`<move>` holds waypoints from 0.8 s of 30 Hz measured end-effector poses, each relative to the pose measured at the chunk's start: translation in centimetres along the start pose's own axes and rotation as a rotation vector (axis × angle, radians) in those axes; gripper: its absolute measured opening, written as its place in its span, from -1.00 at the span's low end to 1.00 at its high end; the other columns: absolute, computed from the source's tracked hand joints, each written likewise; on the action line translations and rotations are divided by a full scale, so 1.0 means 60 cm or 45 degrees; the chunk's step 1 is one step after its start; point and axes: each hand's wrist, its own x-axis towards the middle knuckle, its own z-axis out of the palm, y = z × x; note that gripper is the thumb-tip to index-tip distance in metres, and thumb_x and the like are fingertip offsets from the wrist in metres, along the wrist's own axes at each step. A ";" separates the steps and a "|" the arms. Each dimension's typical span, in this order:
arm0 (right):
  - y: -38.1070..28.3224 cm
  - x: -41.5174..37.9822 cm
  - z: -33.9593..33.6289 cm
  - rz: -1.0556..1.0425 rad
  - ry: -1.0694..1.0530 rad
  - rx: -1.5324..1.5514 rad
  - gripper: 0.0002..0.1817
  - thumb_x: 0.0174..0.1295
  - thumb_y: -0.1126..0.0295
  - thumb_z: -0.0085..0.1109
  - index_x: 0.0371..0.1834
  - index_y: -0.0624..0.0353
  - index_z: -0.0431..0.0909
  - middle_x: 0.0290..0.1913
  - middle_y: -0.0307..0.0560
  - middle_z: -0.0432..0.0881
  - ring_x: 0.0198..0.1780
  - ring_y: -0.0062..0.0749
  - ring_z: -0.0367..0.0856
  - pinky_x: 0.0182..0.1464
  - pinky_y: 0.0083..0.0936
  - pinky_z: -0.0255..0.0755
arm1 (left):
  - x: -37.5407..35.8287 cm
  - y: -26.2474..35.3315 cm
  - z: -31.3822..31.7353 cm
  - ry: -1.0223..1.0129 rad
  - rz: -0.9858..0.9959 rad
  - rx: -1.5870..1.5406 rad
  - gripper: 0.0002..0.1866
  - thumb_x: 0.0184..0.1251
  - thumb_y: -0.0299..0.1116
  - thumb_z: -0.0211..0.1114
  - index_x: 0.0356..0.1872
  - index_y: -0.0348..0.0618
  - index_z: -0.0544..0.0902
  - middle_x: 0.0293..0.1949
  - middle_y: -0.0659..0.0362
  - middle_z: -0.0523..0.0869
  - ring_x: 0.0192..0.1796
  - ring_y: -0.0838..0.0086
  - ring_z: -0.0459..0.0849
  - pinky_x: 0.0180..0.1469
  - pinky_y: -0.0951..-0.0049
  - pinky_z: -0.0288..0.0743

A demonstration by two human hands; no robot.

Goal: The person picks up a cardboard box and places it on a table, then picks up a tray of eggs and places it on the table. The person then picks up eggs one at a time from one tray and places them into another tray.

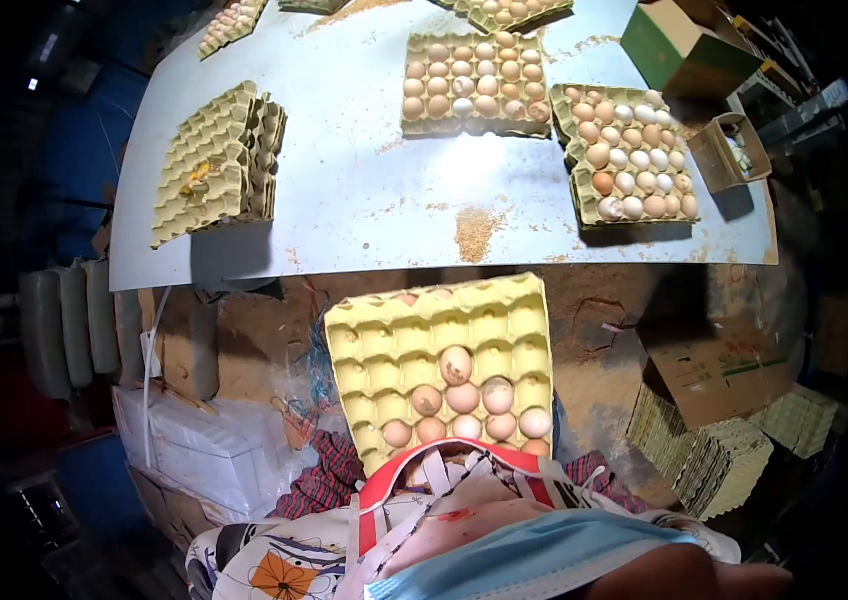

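Egg tray (414, 345), yellow moulded pulp, located at lower centre of view, close against the person's body, below the near edge of the table (344, 190). Partly filled: brown and pale eggs (461, 398) clustered in the cups at the near right portion, one egg (455, 364) standing alone one row further out; remaining cups bare. Near edge of tray hidden behind patterned clothing (284, 565) with red trim and a blue face mask (534, 560) at bottom of frame.

Hands: neither left nor right visible anywhere in view; grip state of both cannot be told. Whether tray is held from beneath or resting on the lap cannot be told.

Table surface: pale sheet, scattered with sawdust-like litter (474, 232). Full tray of brown eggs (474, 82) at upper centre. Second tray (626, 152) just to its right, angled, carrying mixed brown and white eggs. Stack of empty trays (216, 160) at the left side, yolk-coloured stain on top. Further trays partly cut off at the top edge. Green-sided cardboard box (679, 45) at the upper right corner; small open carton (729, 150) just beside the mixed tray.

Floor area: cardboard box (719, 370) at right, leaning stack of empty trays (714, 460) beneath it. White sacks or wrapped bundles (204, 440) at left, partly under the table edge.
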 end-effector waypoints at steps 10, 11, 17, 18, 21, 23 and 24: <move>-0.154 0.116 0.118 -0.110 -0.341 0.012 -0.54 0.56 0.14 -0.07 0.39 0.13 0.37 0.14 -0.06 0.62 0.06 -0.26 0.68 0.01 -0.31 0.71 | 0.070 0.297 0.119 -0.245 0.334 -0.052 -0.53 0.68 -0.16 -0.12 0.41 -0.19 0.42 0.16 0.13 0.67 0.14 0.35 0.66 0.13 0.41 0.60; -0.165 0.143 0.122 -0.115 -0.366 0.009 -0.53 0.56 0.13 -0.08 0.40 0.13 0.36 0.15 -0.05 0.61 0.06 -0.25 0.68 0.02 -0.30 0.71 | 0.086 0.326 0.130 -0.274 0.359 -0.061 -0.53 0.68 -0.15 -0.12 0.41 -0.19 0.42 0.16 0.13 0.67 0.14 0.36 0.66 0.13 0.41 0.59; -0.172 0.330 0.190 -0.036 -0.416 0.209 -0.56 0.56 0.12 -0.10 0.35 0.14 0.38 0.07 -0.03 0.62 -0.02 -0.22 0.69 -0.07 -0.26 0.74 | 0.192 0.484 0.112 -0.340 0.409 -0.144 -0.53 0.68 -0.15 -0.12 0.40 -0.19 0.43 0.16 0.14 0.67 0.15 0.36 0.66 0.13 0.41 0.59; -0.173 0.358 0.193 -0.009 -0.412 0.213 -0.56 0.56 0.12 -0.10 0.34 0.14 0.38 0.06 -0.03 0.62 -0.03 -0.22 0.70 -0.08 -0.26 0.74 | 0.211 0.501 0.102 -0.342 0.413 -0.158 -0.53 0.68 -0.14 -0.12 0.40 -0.19 0.43 0.16 0.14 0.67 0.15 0.36 0.66 0.13 0.41 0.59; -0.171 0.401 0.206 0.076 -0.319 0.243 -0.57 0.56 0.13 -0.10 0.32 0.14 0.39 0.03 -0.02 0.63 -0.05 -0.21 0.70 -0.12 -0.25 0.75 | 0.261 0.562 0.065 -0.357 0.405 -0.204 -0.53 0.69 -0.14 -0.13 0.39 -0.19 0.43 0.16 0.14 0.67 0.15 0.36 0.66 0.14 0.41 0.59; -0.152 0.439 0.236 0.075 -0.323 0.210 -0.61 0.56 0.19 -0.11 0.30 0.13 0.39 0.00 -0.03 0.63 -0.09 -0.24 0.70 -0.15 -0.29 0.74 | 0.285 0.599 0.029 -0.374 0.381 -0.235 -0.53 0.69 -0.14 -0.13 0.39 -0.19 0.43 0.17 0.14 0.67 0.16 0.36 0.66 0.14 0.41 0.59; -0.156 0.456 0.264 -0.010 -0.274 0.125 -0.62 0.56 0.20 -0.12 0.31 0.12 0.40 0.02 -0.03 0.64 -0.08 -0.26 0.70 -0.11 -0.31 0.73 | 0.295 0.620 0.011 -0.399 0.377 -0.253 -0.53 0.69 -0.13 -0.13 0.39 -0.19 0.43 0.17 0.14 0.67 0.16 0.36 0.66 0.14 0.42 0.59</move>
